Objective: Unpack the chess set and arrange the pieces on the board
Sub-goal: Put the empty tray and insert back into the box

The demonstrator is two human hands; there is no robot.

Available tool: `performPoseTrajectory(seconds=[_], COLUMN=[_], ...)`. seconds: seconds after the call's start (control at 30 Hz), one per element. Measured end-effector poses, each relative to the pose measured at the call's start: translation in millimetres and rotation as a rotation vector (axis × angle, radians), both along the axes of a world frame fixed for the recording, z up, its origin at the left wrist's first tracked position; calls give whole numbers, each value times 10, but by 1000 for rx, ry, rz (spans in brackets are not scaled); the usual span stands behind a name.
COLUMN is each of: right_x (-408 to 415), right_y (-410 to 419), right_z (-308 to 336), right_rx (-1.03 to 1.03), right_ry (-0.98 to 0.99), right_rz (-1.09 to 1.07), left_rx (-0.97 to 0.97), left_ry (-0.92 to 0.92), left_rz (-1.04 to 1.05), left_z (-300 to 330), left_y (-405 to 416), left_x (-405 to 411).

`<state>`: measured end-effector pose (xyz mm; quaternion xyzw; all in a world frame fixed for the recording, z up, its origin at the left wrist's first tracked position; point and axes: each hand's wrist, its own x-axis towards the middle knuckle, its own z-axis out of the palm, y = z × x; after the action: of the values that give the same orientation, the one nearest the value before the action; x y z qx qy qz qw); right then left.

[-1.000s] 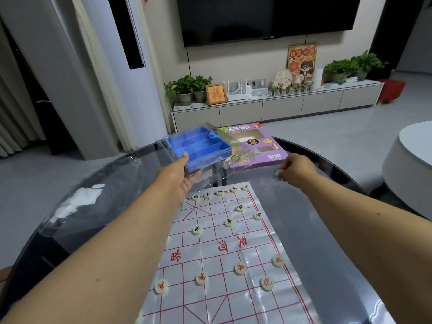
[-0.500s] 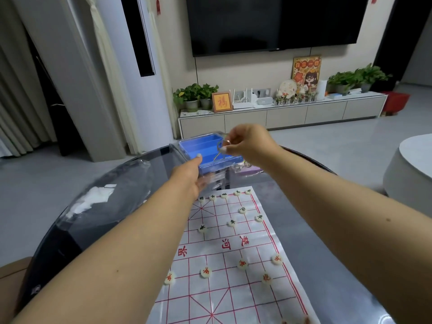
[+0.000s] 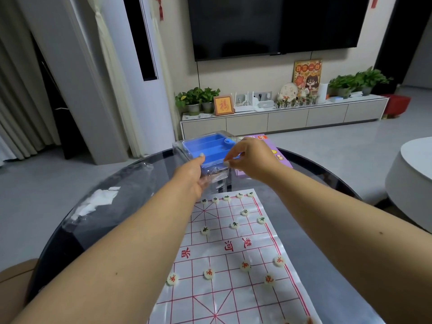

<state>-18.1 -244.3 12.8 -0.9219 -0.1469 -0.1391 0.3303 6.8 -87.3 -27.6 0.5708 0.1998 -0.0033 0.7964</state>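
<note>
Chess board point(image 3: 233, 265) with red "楚河" across its middle

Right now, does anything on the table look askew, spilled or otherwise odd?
Nothing is spilled or damaged. The board sheet lies at a slant on the glass table, with wrinkled, shiny edges. The left hand holds the blue tray in its clear case tilted, while the right hand reaches over it.

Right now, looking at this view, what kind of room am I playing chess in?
Most likely a home living room. A large wall-mounted television hangs above a long low cabinet carrying potted plants and framed decorations, and the chess board lies on a round dark glass table.
</note>
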Motion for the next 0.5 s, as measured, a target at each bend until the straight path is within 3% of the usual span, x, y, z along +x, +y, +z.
performPoseTrajectory(seconds=[0.13, 0.33, 0.43, 0.5], right_x=[-35, -115, -50, -9], right_y=[-17, -209, -297, -326], right_z=[-73, -135, -185, -215], right_rx=[-87, 168, 442, 840], right_ry=[-89, -58, 78, 236], right_rz=[-40, -459, -598, -590], left_rx=[-24, -81, -126, -161], left_ry=[7, 11, 1, -11], left_rz=[5, 20, 6, -13], left_z=[1, 68, 112, 169], left_y=[-43, -186, -306, -408], left_x=[-3, -18, -16, -26])
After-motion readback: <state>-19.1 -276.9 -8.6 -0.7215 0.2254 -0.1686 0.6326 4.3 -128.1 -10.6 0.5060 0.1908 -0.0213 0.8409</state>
